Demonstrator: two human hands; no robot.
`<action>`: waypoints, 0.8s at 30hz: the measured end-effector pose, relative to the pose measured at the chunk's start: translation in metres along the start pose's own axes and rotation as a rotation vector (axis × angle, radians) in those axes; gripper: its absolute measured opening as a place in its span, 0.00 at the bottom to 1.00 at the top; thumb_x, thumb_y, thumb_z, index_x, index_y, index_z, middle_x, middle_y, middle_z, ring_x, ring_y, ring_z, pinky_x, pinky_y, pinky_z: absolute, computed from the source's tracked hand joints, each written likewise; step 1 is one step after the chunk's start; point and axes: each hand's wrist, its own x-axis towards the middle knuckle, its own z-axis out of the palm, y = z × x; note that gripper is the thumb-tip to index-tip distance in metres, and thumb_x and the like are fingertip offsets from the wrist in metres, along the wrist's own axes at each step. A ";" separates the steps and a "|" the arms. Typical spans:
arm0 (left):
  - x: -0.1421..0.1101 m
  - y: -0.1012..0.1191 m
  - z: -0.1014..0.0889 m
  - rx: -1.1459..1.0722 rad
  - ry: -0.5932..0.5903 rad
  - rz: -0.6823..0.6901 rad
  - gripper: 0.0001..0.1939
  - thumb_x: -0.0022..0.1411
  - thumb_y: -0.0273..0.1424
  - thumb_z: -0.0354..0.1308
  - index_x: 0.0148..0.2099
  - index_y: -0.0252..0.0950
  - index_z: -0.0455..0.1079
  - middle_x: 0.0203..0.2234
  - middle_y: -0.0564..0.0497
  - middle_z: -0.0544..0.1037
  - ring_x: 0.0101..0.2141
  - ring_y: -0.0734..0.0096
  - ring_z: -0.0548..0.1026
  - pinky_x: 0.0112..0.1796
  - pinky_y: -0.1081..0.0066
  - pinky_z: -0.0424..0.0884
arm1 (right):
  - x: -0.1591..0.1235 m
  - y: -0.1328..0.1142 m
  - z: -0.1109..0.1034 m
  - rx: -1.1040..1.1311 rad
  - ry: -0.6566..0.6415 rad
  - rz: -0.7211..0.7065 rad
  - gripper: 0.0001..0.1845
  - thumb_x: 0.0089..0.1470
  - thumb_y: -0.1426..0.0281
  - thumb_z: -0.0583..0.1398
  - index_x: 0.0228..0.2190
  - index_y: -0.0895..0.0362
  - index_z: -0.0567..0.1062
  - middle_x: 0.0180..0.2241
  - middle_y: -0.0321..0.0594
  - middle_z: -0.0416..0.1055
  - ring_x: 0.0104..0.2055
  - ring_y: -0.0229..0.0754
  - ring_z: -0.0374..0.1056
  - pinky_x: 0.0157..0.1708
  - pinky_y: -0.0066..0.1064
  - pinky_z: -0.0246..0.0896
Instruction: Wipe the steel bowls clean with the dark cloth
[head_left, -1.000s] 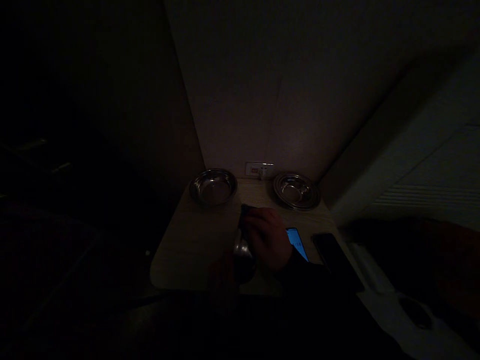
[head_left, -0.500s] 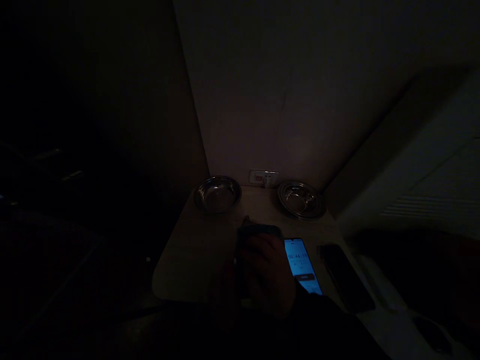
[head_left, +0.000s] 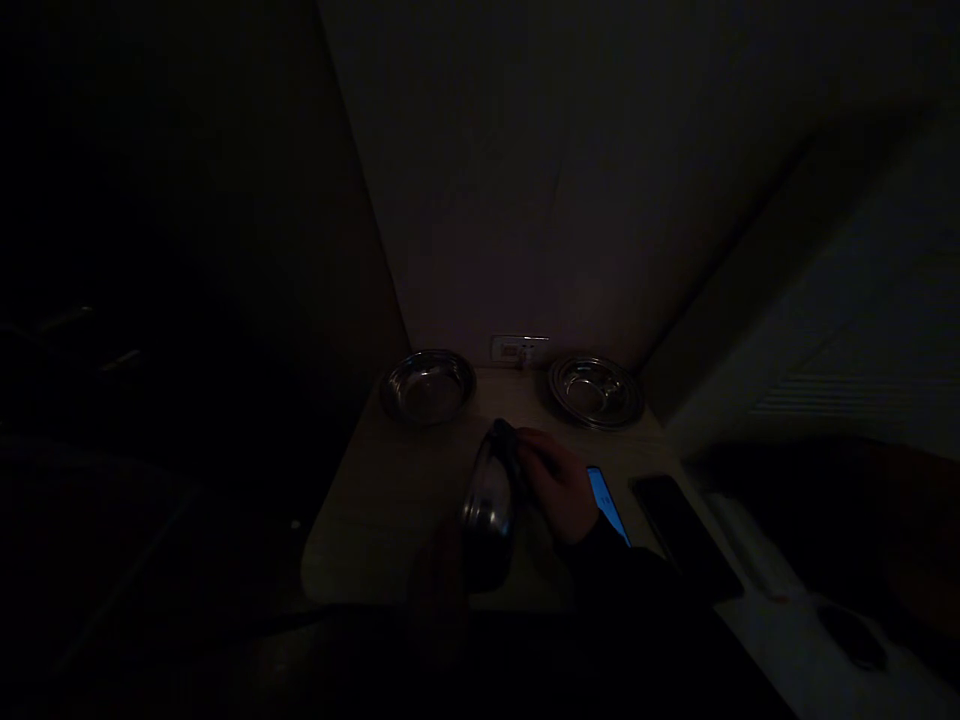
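In the dim head view, a shiny metal bowl (head_left: 489,500) is held tilted on its side over the table (head_left: 375,520). My left hand (head_left: 439,575), barely lit, grips the bowl's lower left side; most of its fingers are lost in shadow. Closed round a dark cloth (head_left: 504,440), my right hand (head_left: 559,485) presses it against the bowl's upper right rim. Behind them, one metal dish (head_left: 429,388) lies at the back left. Stacked metal dishes (head_left: 596,392) lie at the back right.
A lit phone (head_left: 606,500) lies partly behind my right wrist. To its right are a dark phone-like slab (head_left: 686,535) and a dark oval object (head_left: 851,637) on a pale surface. A wall socket (head_left: 519,349) with a plug sits above the table's back edge.
The bowl has turned, so its shiny side now shows. My right hand has moved from over its front to the upper right rim with the cloth. The view has shifted slightly.
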 end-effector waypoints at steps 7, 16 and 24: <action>0.014 0.018 -0.002 0.034 -0.006 -0.090 0.23 0.61 0.46 0.45 0.42 0.35 0.73 0.37 0.43 0.77 0.39 0.62 0.74 0.39 0.68 0.70 | -0.010 -0.007 0.000 -0.050 0.006 -0.021 0.10 0.51 0.70 0.59 0.36 0.53 0.78 0.41 0.43 0.74 0.44 0.44 0.69 0.47 0.39 0.63; 0.021 0.019 -0.002 0.081 -0.003 -0.216 0.22 0.55 0.46 0.48 0.34 0.34 0.76 0.32 0.42 0.79 0.34 0.60 0.75 0.31 0.69 0.71 | -0.014 0.009 -0.010 0.068 0.066 0.224 0.12 0.52 0.64 0.58 0.37 0.53 0.77 0.37 0.40 0.76 0.42 0.45 0.71 0.45 0.41 0.65; 0.028 0.024 -0.001 0.065 -0.007 -0.315 0.23 0.55 0.47 0.47 0.29 0.34 0.74 0.23 0.44 0.77 0.25 0.64 0.74 0.24 0.72 0.68 | -0.054 -0.016 -0.004 -0.249 -0.031 -0.307 0.14 0.54 0.74 0.57 0.42 0.50 0.75 0.43 0.41 0.72 0.48 0.44 0.64 0.45 0.38 0.64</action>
